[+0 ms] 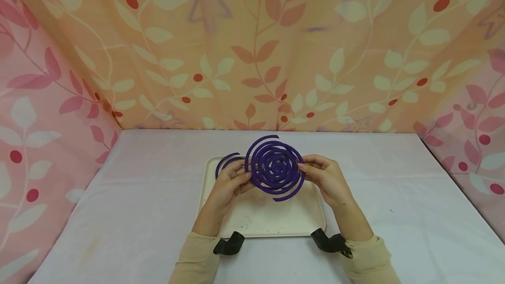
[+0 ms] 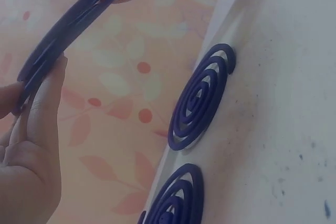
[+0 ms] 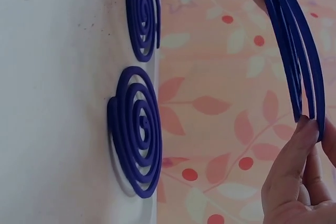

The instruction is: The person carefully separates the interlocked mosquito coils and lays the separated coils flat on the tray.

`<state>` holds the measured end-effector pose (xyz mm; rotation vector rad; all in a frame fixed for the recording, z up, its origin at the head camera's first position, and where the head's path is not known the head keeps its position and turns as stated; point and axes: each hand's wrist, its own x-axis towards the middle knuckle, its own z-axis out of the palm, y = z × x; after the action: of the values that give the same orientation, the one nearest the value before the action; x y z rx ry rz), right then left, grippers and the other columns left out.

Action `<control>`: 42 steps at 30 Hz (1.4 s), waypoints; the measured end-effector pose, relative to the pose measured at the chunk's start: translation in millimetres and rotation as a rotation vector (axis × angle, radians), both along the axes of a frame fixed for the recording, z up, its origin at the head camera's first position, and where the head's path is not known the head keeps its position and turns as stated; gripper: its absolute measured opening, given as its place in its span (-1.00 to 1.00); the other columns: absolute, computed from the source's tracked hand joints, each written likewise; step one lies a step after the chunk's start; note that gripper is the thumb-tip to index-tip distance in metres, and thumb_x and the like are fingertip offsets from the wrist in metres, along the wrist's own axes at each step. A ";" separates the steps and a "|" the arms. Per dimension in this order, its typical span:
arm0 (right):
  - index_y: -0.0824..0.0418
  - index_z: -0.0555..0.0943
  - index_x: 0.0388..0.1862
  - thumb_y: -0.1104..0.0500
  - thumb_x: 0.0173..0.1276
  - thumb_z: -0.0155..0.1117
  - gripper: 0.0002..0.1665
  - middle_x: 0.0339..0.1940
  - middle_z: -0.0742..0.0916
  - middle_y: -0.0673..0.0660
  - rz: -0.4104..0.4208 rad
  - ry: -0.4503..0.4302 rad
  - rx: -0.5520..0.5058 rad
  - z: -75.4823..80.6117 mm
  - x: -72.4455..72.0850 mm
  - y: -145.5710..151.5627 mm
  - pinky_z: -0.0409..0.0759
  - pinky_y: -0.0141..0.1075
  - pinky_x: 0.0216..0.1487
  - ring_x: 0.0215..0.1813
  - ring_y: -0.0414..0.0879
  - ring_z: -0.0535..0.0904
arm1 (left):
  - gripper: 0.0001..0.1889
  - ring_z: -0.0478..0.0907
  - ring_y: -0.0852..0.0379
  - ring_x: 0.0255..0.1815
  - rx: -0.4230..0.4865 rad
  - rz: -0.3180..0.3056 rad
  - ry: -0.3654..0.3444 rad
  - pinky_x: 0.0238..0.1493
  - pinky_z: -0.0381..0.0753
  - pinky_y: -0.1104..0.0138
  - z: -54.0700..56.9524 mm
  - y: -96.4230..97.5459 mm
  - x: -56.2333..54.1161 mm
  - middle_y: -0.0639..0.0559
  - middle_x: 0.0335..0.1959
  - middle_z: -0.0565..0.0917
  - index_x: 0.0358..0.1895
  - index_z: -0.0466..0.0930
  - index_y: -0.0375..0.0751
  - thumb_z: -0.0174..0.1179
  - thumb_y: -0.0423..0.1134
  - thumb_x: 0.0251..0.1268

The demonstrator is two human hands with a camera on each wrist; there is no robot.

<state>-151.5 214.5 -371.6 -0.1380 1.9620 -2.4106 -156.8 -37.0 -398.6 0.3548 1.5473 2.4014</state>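
A purple mosquito coil pair [image 1: 277, 168] is held up, its spiral face toward the head camera and its loose ends sticking out at top and bottom. My left hand [image 1: 229, 184] pinches the left rim between thumb and fingers. On the opposite rim, my right hand [image 1: 326, 178] pinches with thumb and fingertips. Seen edge-on in the right wrist view, the held coils [image 3: 299, 45] show narrow gaps between their layers. On the tray lie more coils: one [image 2: 198, 102] and another [image 2: 197, 187] in the left wrist view. The head view shows only part of one coil [image 1: 221, 168], behind my left hand.
The cream tray [image 1: 276, 225] rests on a white-covered table [image 1: 138, 214], with dark crumbs scattered on its surface. Patterned cloth [image 1: 256, 56] hangs behind and at both sides. Black wrist mounts [image 1: 229, 244] sit at both sleeves.
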 end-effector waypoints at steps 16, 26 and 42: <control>0.23 0.65 -0.28 0.43 0.26 0.21 -0.84 -0.39 0.73 0.00 0.002 -0.126 0.123 -12.1 16.6 33.1 0.67 -0.33 -0.22 -0.33 -0.18 0.65 | -0.52 0.64 0.13 -0.13 -0.086 -0.084 -0.066 -0.12 0.64 0.36 -15.2 -45.4 23.0 -0.19 -0.05 0.63 0.24 0.07 -0.77 -0.07 -0.56 0.33; 0.48 0.57 -0.14 0.40 0.26 0.24 -0.79 -0.39 0.71 -0.03 0.034 -0.186 0.247 -19.2 24.4 47.7 0.65 -0.36 -0.22 -0.32 -0.20 0.63 | -0.50 0.64 0.11 -0.13 -0.137 -0.129 -0.111 -0.09 0.63 0.34 -25.3 -74.2 40.5 -0.23 -0.09 0.64 0.23 0.01 -0.83 -0.06 -0.55 0.34; 0.55 0.56 -0.14 0.36 0.26 0.25 -0.74 -0.36 0.72 -0.01 0.171 -0.220 0.327 -35.0 27.7 56.7 0.65 -0.39 -0.26 -0.32 -0.23 0.61 | -0.51 0.66 0.05 -0.19 -0.297 -0.166 -0.137 -0.17 0.66 0.29 -33.0 -99.0 47.4 -0.46 -0.03 0.56 0.24 0.04 -0.80 -0.07 -0.53 0.35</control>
<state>-123.8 271.2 -406.5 -0.0288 2.1078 -1.8839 -109.4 -136.0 -431.6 0.2405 1.7055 1.9913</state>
